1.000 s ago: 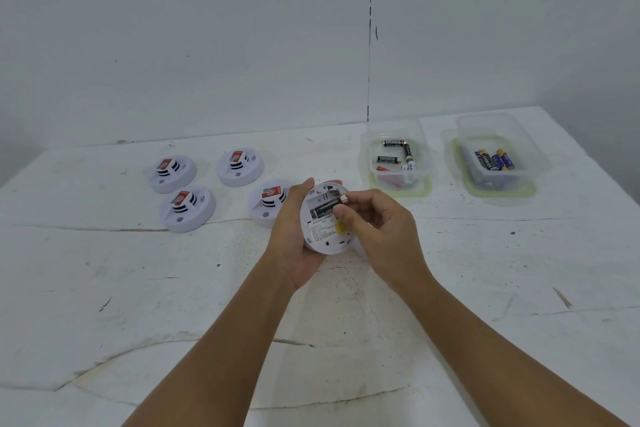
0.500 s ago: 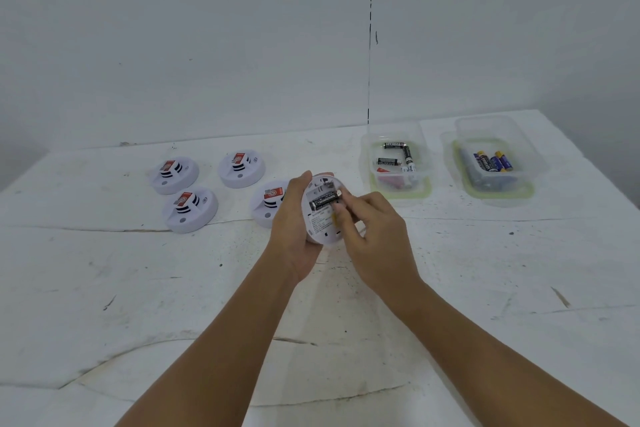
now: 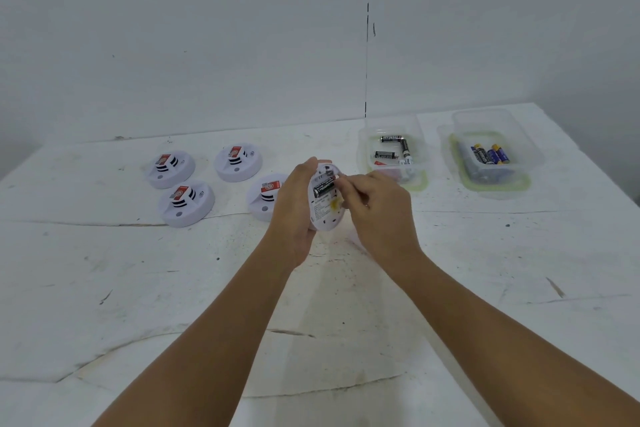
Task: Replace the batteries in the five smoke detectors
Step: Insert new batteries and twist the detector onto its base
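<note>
Above the middle of the desk (image 3: 104, 288), the left hand (image 3: 294, 204) wraps its fingers round the rim of an upturned smoke detector (image 3: 325, 215), tilting its open back toward the right. The right hand (image 3: 377, 215) has its fingertips curled at the right end of a black battery (image 3: 323, 186) lying in the compartment; whether it pinches the cell or only presses it, I cannot tell. The step in hand looks like working this cell at its bay, so the left hand should brace the housing while the right levers gently at the end. Four other detectors (image 3: 185, 203) sit to the left; two clear tubs (image 3: 394, 152) of batteries stand far right.
</note>
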`<state>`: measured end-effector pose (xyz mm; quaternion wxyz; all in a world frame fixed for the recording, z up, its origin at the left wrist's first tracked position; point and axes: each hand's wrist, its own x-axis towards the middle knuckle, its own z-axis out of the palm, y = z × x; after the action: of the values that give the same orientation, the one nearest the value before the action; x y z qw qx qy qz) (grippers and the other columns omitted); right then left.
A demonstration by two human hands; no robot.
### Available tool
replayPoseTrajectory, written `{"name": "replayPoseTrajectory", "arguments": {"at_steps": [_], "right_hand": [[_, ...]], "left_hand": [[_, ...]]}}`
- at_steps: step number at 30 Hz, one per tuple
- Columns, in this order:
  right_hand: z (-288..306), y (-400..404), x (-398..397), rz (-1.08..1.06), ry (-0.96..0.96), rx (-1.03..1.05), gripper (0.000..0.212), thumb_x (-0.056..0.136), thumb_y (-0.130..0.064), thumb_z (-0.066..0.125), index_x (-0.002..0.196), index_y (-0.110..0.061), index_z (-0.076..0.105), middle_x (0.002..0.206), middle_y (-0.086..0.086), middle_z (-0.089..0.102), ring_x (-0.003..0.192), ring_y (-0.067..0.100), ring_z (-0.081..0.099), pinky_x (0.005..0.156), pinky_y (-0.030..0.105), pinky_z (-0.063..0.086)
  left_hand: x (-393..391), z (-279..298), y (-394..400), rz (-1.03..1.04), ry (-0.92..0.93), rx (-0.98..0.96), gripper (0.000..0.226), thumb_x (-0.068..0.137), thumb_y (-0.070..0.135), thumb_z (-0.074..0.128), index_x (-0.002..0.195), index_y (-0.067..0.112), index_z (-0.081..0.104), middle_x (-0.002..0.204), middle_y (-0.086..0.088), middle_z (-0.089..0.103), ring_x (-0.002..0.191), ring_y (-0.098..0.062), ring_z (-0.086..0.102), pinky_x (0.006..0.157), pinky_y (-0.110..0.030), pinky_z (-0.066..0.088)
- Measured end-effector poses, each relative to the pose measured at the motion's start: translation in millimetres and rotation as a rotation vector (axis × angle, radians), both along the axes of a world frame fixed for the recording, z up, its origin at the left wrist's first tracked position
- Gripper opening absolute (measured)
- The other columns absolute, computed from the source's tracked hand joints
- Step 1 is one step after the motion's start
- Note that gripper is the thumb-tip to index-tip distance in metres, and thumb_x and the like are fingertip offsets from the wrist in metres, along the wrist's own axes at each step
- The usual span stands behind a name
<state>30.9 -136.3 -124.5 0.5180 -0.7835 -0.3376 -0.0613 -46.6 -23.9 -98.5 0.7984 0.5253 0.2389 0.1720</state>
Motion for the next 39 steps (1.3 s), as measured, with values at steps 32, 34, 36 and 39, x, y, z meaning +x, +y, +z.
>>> {"name": "replayPoseTrajectory", "arguments": {"at_steps": [32,34,36,39], "right_hand": [[24.9,-4.4,18.8,0.076,-0.28,-0.367,0.034,0.108,-0.039,0.045,0.119,-0.023,0.074,0.094,-0.007,0.054,0.077,0.015,0.061,0.063,0.031,0.046],[36.4,-3.6,41.4,0.046,-0.251,-0.363,0.031,0.107,-0.039,0.049,0.114,-0.024,0.075,0.095,-0.007,0.056,0.082,0.014,0.061,0.071,0.031,0.047],[46.0,0.0,68.8,0.0,-0.211,-0.381,0.028,0.106,-0.035,0.051,0.117,-0.024,0.074,0.102,-0.002,0.063,0.09,0.018,0.063,0.077,0.032,0.047],[51.7,7.9,109.0,-0.032,-0.17,-0.488,0.028,0.104,-0.025,0.053,0.125,-0.021,0.071,0.115,0.001,0.071,0.105,0.022,0.065,0.086,0.033,0.05]], "left_hand": [[24.7,6.1,11.3,0.062,0.117,0.081,0.035,0.101,0.049,0.055,0.117,0.021,0.069,0.103,-0.006,0.072,0.093,-0.023,0.068,0.08,-0.039,0.054],[30.9,10.2,12.3,0.084,0.138,0.101,0.037,0.097,0.055,0.057,0.113,0.025,0.07,0.106,-0.008,0.073,0.099,-0.025,0.068,0.084,-0.041,0.053],[37.1,13.6,13.4,0.106,0.16,0.098,0.037,0.094,0.058,0.058,0.109,0.027,0.071,0.104,-0.005,0.073,0.099,-0.025,0.067,0.084,-0.041,0.052],[45.4,15.7,14.9,0.11,0.17,0.078,0.033,0.099,0.054,0.057,0.109,0.025,0.07,0.101,-0.004,0.073,0.095,-0.026,0.068,0.083,-0.04,0.053]]}}
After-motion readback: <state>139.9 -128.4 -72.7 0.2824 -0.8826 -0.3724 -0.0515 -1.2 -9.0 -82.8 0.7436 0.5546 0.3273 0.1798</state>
